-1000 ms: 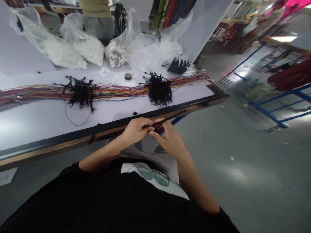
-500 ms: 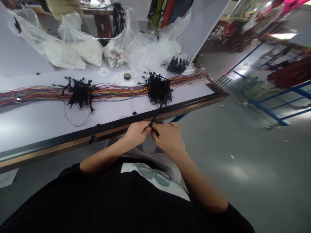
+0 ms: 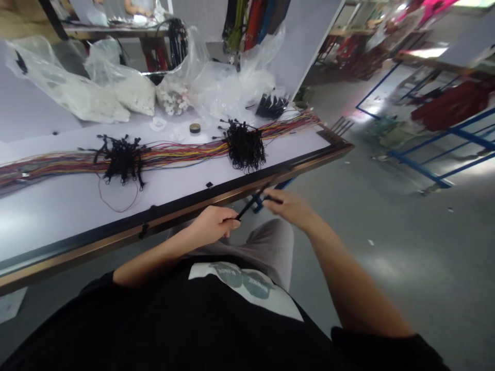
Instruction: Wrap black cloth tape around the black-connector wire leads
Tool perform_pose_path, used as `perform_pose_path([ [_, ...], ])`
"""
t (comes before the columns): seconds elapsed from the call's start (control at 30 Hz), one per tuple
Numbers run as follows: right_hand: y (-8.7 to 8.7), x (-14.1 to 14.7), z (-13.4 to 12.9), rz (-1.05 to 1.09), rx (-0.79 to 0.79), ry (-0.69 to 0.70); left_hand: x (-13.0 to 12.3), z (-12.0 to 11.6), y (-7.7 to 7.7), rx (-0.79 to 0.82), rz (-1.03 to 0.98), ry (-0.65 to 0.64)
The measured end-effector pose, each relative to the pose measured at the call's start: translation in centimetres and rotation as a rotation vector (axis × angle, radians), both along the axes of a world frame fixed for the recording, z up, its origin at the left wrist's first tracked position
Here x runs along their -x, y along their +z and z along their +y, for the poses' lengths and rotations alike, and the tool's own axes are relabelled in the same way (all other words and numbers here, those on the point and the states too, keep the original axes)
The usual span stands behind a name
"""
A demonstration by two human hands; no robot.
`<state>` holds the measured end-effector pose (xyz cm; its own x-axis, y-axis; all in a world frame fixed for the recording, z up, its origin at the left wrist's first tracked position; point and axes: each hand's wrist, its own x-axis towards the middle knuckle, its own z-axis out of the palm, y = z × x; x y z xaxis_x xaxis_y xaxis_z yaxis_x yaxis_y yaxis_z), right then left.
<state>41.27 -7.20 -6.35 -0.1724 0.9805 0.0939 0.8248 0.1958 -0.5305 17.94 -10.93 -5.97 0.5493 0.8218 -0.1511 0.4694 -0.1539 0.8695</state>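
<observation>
Left hand (image 3: 216, 225) pinched a black strip (image 3: 246, 207); right hand (image 3: 292, 207) was half-open beside it, couldn't tell if touching. Shirt print (image 3: 258, 289) blurred, looked like "BROWNIE".

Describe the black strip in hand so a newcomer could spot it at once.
Find the white table and its brown front edge. In front of it, the left hand grips a thin black strip. Unlike the black clumps lying on the wires, it is single, straight and held.
</observation>
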Motion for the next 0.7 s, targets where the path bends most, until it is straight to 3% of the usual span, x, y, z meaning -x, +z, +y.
perform_pose_path([
  [0.07,0.3,1.6,-1.6,0.276,0.086,0.227,-0.3,0.8,-0.1,-0.072,0.050,-0.025],
  [0.17,0.1,4.7,-3.7,0.433,-0.060,0.101,-1.0,1.7,-0.5,-0.281,0.218,-0.100],
  [0.3,-0.6,6.9,-4.1,0.284,-0.244,-0.068,-1.6,1.4,-1.5,-0.516,0.459,-0.108],
  [0.43,0.0,7.2,-3.3,0.196,-0.239,0.050,-0.7,1.1,-1.6,-0.561,0.596,-0.145],
  [0.53,0.9,6.0,-2.1,0.260,-0.159,0.121,2.2,1.8,-0.1,-0.459,0.688,0.131],
  [0.6,1.5,4.5,-0.5,0.225,-0.192,-0.014,5.3,2.6,1.3,-0.403,0.771,0.384],
  [0.7,2.2,2.0,3.3,-0.013,-0.199,-0.322,10.2,4.1,2.6,-0.334,0.935,0.687],
])
